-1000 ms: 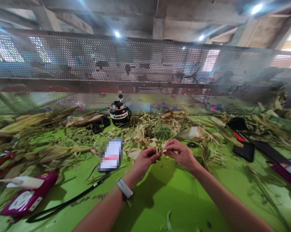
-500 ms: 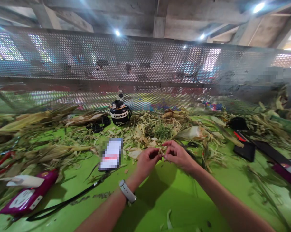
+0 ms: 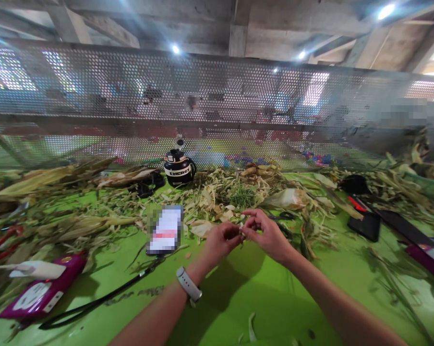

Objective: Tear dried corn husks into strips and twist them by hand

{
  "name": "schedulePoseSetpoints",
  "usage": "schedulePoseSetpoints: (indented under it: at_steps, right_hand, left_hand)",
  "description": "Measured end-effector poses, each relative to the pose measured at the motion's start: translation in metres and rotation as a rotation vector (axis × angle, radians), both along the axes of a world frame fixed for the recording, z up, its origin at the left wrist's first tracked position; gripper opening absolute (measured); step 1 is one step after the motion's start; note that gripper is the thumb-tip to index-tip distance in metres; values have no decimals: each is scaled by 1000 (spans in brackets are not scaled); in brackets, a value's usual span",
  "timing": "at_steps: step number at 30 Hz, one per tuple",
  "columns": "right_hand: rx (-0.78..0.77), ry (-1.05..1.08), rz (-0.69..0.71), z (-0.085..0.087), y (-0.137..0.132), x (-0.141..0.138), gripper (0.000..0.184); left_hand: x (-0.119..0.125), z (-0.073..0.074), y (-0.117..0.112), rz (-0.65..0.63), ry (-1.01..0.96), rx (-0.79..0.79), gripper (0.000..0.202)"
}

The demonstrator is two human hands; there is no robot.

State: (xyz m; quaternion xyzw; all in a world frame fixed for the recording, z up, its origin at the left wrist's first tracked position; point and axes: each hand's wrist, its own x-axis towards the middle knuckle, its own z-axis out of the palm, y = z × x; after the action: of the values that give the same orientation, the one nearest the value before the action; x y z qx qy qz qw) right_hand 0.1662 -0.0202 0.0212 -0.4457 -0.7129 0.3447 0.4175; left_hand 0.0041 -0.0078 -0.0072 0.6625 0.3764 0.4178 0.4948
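Observation:
Above the green table (image 3: 238,302), my left hand (image 3: 221,244) and my right hand (image 3: 268,236) meet fingertip to fingertip. Both are closed in a pinch on one small, pale piece of dried corn husk (image 3: 242,226), mostly covered by the fingers. A light grey wristband sits on my left wrist (image 3: 189,285). Just beyond the fingers lies a heap of shredded dry husk (image 3: 217,192) with a tuft of green strands (image 3: 243,196) on it. A broad pale husk leaf (image 3: 201,228) lies left of my left hand.
A phone (image 3: 166,229) with a black strap (image 3: 105,297) lies left. A purple power bank (image 3: 40,293) is at lower left, with red-handled scissors (image 3: 4,242) behind. A black jar (image 3: 180,168) stands before the perforated metal screen (image 3: 217,91). Dark phones (image 3: 365,223) lie right.
My fingertips have drawn closer together over the small husk piece, and less of it shows. My left wrist has shifted slightly left. Everything around stays in place.

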Motion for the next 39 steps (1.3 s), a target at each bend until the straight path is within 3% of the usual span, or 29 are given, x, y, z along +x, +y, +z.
schedulePoseSetpoints:
  at_steps: [5,12,14,18,21,27,31,34,39]
  right_hand:
    - [-153,61,-19,-1,3,3,23]
    - [-266,81,-25,-7,8,3,26]
    - [-234,35,-17,-8,9,5,22]
    - [-28,-141,-98,-6,10,9,12]
    - [8,-142,-130,-3,11,11,12]
    - [-211,69,-40,-2,11,9,21]
    - [-42,55,-152,-1,10,6,18]
    - [130,-11,-232,2,7,5,13]
    - [34,54,-98,1,7,2,16]
  left_hand:
    - [-1,2,-1,51,185,289,7]
    - [1,-1,-3,8,206,382,12]
    - [1,-2,-3,-16,224,384,13]
    - [0,1,-3,-64,250,349,11]
    - [-2,5,-3,-154,231,242,14]
    - [-4,10,-9,-442,49,-130,29]
    - [-6,17,-15,-593,11,-261,29]
    - [-6,19,-17,-601,-83,-384,28]
    - [-3,9,-17,-637,-248,-582,36]
